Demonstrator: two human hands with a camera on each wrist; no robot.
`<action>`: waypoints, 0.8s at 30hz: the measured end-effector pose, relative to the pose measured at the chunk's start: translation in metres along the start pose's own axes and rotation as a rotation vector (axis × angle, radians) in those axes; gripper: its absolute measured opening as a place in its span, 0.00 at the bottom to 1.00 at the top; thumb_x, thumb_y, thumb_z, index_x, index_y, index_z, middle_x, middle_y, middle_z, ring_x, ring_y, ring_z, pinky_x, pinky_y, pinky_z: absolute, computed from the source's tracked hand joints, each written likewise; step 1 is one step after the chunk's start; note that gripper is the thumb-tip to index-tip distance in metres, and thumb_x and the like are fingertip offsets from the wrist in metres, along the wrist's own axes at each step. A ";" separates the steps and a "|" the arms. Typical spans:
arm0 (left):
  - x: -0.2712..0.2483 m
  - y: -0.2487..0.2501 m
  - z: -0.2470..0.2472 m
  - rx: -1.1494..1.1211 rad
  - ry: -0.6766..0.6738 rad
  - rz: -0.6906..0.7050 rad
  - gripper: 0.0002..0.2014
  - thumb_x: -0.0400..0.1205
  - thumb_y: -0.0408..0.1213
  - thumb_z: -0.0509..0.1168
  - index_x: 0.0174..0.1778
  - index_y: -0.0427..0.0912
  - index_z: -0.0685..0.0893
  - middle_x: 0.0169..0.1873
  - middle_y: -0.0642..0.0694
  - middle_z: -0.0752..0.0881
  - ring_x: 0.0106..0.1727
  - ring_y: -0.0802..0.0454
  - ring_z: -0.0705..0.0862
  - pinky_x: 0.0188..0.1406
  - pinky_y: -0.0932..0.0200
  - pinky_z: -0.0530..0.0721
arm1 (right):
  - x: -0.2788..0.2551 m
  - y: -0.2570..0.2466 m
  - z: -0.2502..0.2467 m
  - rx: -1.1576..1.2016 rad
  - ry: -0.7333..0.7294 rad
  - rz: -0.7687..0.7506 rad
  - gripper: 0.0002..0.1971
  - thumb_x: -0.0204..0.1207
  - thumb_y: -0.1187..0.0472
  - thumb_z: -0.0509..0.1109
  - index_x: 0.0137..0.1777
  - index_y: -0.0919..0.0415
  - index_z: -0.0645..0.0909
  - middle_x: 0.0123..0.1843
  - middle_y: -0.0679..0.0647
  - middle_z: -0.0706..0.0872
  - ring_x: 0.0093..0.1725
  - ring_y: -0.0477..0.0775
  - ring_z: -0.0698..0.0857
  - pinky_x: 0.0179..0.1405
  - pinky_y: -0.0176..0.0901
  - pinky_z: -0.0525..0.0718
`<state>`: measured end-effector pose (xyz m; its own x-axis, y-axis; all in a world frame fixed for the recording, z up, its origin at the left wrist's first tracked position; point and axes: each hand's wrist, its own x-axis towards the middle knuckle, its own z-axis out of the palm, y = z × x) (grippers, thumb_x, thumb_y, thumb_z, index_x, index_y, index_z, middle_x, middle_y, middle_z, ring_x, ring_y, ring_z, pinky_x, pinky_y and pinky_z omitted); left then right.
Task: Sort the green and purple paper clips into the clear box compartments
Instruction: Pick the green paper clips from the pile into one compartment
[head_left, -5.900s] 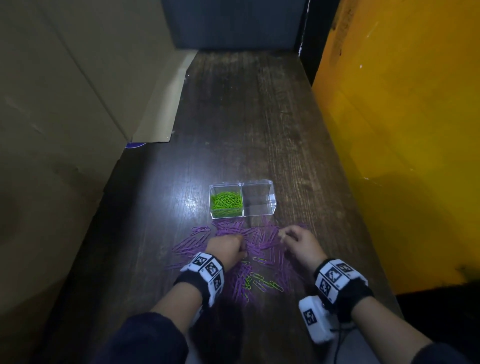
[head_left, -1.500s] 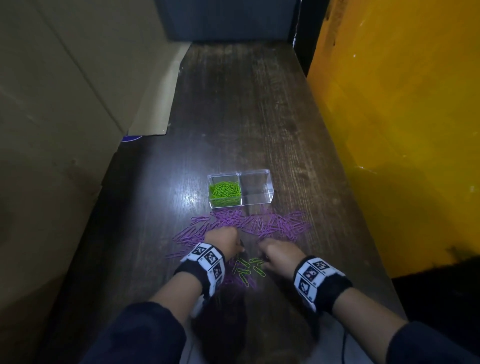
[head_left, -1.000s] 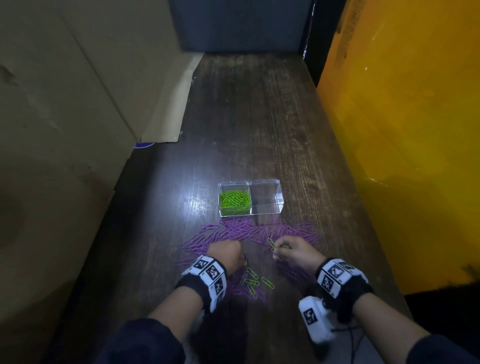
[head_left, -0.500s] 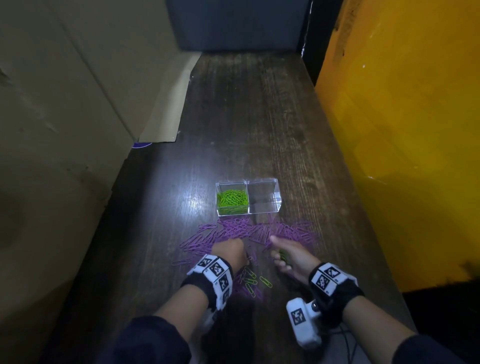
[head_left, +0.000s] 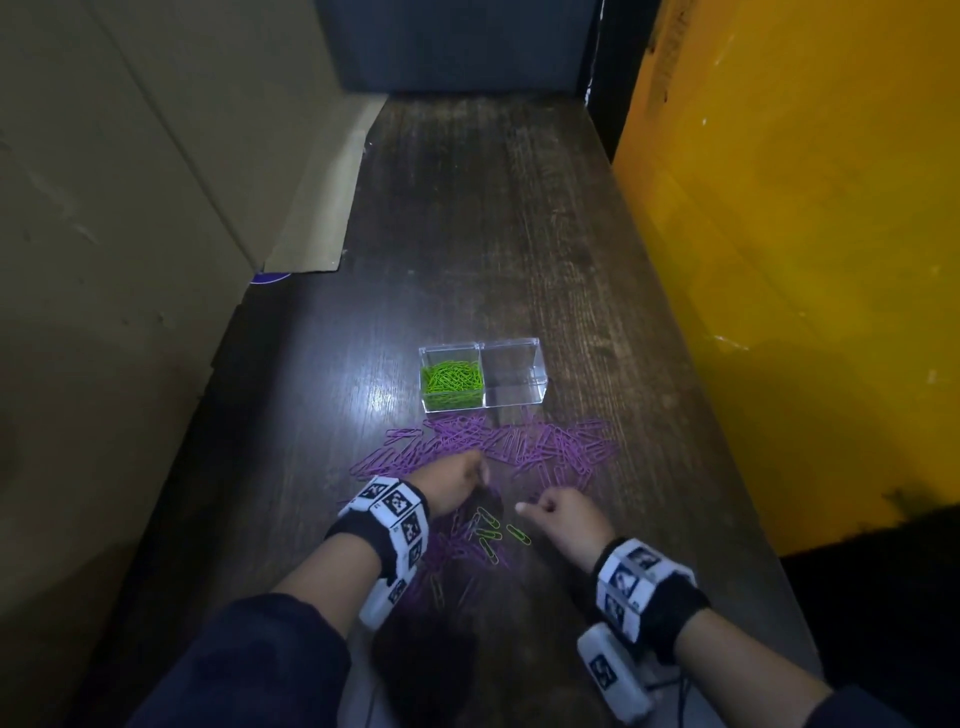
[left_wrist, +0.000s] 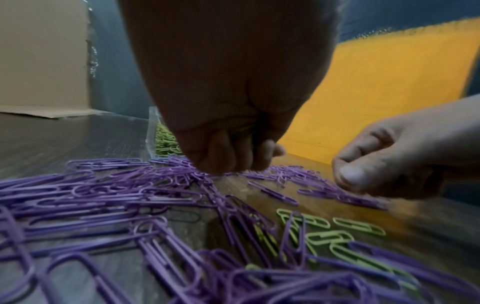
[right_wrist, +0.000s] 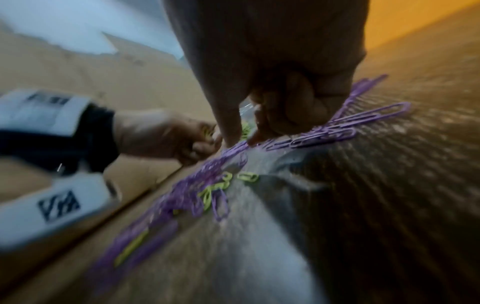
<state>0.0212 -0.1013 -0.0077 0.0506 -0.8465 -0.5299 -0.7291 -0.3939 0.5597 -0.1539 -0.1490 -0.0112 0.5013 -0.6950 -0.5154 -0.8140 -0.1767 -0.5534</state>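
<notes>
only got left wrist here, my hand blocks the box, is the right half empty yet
observer: yes, the head view shows the box with its right half empty; green clips fill only the left half.
operator: is my left holding anything
observer: the right wrist view shows green between the curled fingers of the left hand, likely more of those clips.
operator: how near the box is the purple pile
observer: purple clips run along just in front of its near wall; touching or not, I cannot tell.
</notes>
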 end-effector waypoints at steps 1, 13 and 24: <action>-0.002 0.003 0.000 0.074 0.014 -0.005 0.07 0.85 0.38 0.52 0.51 0.44 0.75 0.45 0.45 0.82 0.52 0.44 0.82 0.51 0.53 0.78 | -0.003 -0.001 0.006 -0.102 0.023 -0.023 0.16 0.75 0.47 0.68 0.31 0.53 0.71 0.35 0.52 0.81 0.39 0.53 0.80 0.39 0.41 0.74; -0.006 0.010 0.010 0.512 0.013 0.109 0.09 0.81 0.44 0.59 0.52 0.47 0.81 0.51 0.47 0.86 0.53 0.47 0.83 0.52 0.55 0.79 | 0.002 0.007 0.005 0.004 -0.034 -0.139 0.10 0.79 0.62 0.64 0.36 0.55 0.71 0.36 0.49 0.76 0.42 0.48 0.77 0.41 0.40 0.69; -0.016 -0.032 -0.015 -0.227 0.377 -0.094 0.19 0.83 0.31 0.52 0.24 0.46 0.65 0.24 0.50 0.69 0.30 0.51 0.69 0.32 0.59 0.66 | -0.005 -0.005 0.009 0.254 -0.187 -0.036 0.18 0.81 0.62 0.61 0.28 0.55 0.69 0.26 0.51 0.71 0.16 0.39 0.70 0.16 0.31 0.63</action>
<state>0.0542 -0.0809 -0.0075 0.3855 -0.8579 -0.3398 -0.5434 -0.5087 0.6678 -0.1496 -0.1381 -0.0117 0.5925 -0.5475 -0.5910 -0.7072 -0.0021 -0.7070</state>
